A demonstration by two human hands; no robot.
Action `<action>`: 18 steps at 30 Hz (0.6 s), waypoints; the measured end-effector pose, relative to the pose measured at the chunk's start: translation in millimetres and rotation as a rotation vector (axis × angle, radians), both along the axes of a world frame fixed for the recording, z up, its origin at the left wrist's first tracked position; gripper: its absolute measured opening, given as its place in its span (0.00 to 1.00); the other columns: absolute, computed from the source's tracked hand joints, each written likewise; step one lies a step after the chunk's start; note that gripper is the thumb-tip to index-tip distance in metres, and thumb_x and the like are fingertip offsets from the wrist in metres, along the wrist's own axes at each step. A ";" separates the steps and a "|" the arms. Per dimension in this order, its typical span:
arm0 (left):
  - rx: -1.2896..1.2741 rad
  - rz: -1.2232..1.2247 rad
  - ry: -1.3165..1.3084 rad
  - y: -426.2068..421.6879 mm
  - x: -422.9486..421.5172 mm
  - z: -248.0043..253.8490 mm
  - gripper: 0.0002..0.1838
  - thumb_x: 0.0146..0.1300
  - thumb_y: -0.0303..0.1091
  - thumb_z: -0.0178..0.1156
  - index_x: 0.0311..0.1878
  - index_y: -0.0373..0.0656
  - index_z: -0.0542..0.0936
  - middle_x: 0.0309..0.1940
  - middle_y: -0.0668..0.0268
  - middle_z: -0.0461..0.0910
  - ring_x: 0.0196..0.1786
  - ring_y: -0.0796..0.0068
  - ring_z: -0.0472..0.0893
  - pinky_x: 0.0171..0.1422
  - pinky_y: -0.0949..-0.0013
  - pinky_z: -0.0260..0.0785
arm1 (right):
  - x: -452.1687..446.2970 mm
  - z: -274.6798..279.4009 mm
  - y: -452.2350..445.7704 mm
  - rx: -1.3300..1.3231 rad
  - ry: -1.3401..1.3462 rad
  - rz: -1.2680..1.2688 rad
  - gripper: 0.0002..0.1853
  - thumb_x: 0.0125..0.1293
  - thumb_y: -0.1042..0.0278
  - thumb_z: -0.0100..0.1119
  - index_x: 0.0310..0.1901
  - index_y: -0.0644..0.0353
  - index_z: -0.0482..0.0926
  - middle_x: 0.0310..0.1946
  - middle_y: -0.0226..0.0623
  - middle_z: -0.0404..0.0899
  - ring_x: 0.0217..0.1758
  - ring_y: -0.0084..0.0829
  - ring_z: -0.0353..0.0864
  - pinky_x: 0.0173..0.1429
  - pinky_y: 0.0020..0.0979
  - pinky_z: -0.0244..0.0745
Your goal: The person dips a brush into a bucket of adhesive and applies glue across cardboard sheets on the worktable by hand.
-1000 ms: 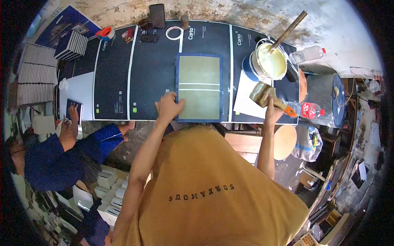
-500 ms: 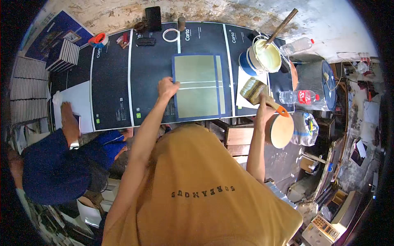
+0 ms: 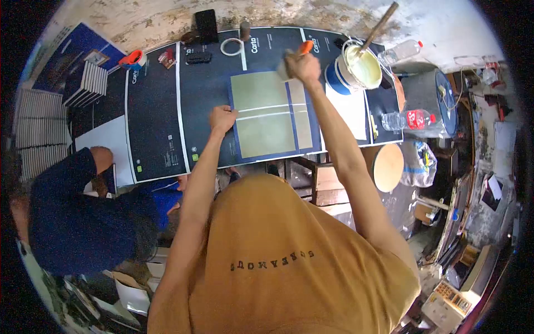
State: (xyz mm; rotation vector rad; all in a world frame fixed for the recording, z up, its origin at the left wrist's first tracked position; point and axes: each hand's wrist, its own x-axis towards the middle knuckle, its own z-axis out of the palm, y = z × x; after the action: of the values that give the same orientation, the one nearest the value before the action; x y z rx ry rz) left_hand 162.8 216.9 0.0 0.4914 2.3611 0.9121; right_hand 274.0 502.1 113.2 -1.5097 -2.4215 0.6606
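Note:
A blue-edged sheet (image 3: pixel 261 131) with greenish-grey panels and two white strips across it lies flat on the table. At its left edge, the closed fingers of my left hand (image 3: pixel 223 119) pinch the border. My right hand (image 3: pixel 305 68) is wrapped round a wide paintbrush with an orange handle tip (image 3: pixel 305 48). The blurred bristles (image 3: pixel 285 69) are over the sheet's far right part; whether they touch it I cannot tell. Right of that hand stands a bucket (image 3: pixel 340 77) of pale cream liquid (image 3: pixel 364 69) with a stick (image 3: pixel 379 26) in it.
Dark boards printed "Carta" cover the table (image 3: pixel 153 111). Tape rolls (image 3: pixel 232 47) and small items lie along the back. Plastic bottles (image 3: pixel 409 120) stand right, near a drum (image 3: pixel 425 103). Book stacks (image 3: pixel 89 83) are at left, where another person in dark clothes (image 3: pixel 83 217) sits.
My right hand has swung the paintbrush up and left from beside the bucket to the sheet's far edge. My left hand stays at the left edge. The other person's hand has drawn back.

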 end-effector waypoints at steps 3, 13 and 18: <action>0.047 0.036 -0.006 -1.0 5.9 -0.8 0.24 0.50 0.43 0.67 0.47 0.38 0.86 0.41 0.53 0.87 0.47 0.56 0.87 0.56 0.61 0.78 | -12.2 -6.6 6.9 0.126 0.110 0.098 0.28 0.61 0.35 0.62 0.30 0.58 0.85 0.27 0.44 0.87 0.32 0.42 0.88 0.37 0.41 0.81; 0.002 0.029 0.005 -2.0 4.7 7.5 0.16 0.48 0.42 0.69 0.32 0.38 0.84 0.32 0.54 0.87 0.40 0.54 0.87 0.49 0.59 0.77 | -30.1 20.8 3.1 0.183 -0.015 0.382 0.21 0.59 0.44 0.67 0.38 0.56 0.86 0.33 0.51 0.85 0.39 0.49 0.87 0.42 0.44 0.81; 0.062 0.042 -0.056 -2.2 0.0 -23.1 0.18 0.48 0.43 0.69 0.36 0.39 0.86 0.36 0.54 0.87 0.43 0.55 0.86 0.51 0.60 0.78 | 16.1 -14.3 -33.6 0.147 0.451 0.581 0.22 0.60 0.44 0.66 0.31 0.59 0.86 0.24 0.49 0.83 0.32 0.47 0.87 0.37 0.45 0.80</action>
State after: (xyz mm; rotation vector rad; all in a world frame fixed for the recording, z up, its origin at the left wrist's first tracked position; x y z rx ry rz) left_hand 162.8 214.7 -23.1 0.4361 2.3061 1.0080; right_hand 290.1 468.5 98.9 -0.5075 -2.4557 0.7960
